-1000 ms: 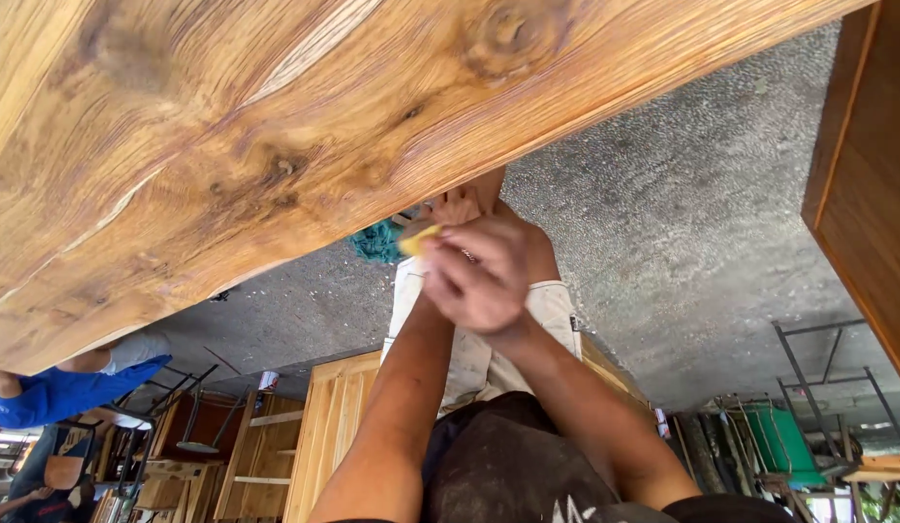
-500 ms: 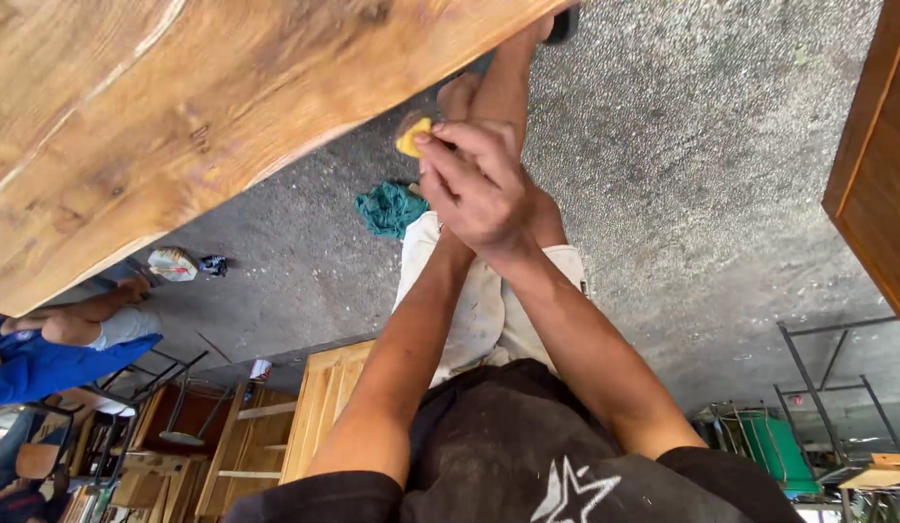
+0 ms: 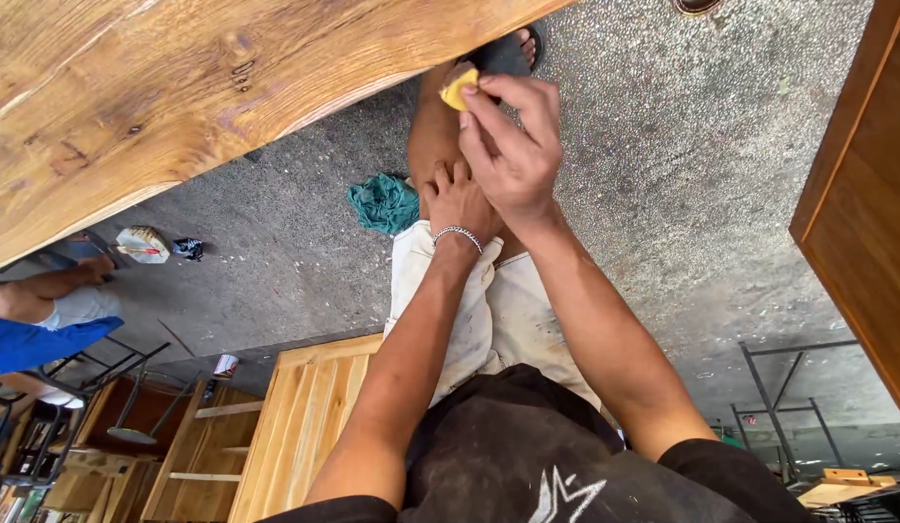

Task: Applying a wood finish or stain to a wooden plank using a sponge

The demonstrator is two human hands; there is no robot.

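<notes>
while pinched in right hand (image 3: 513, 155) grip, yellow pad (image 3: 457, 87)

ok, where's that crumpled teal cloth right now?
In the head view, the crumpled teal cloth lies on the grey concrete floor, just left of the left hand resting on the knee, below the wooden slab's edge.
</notes>
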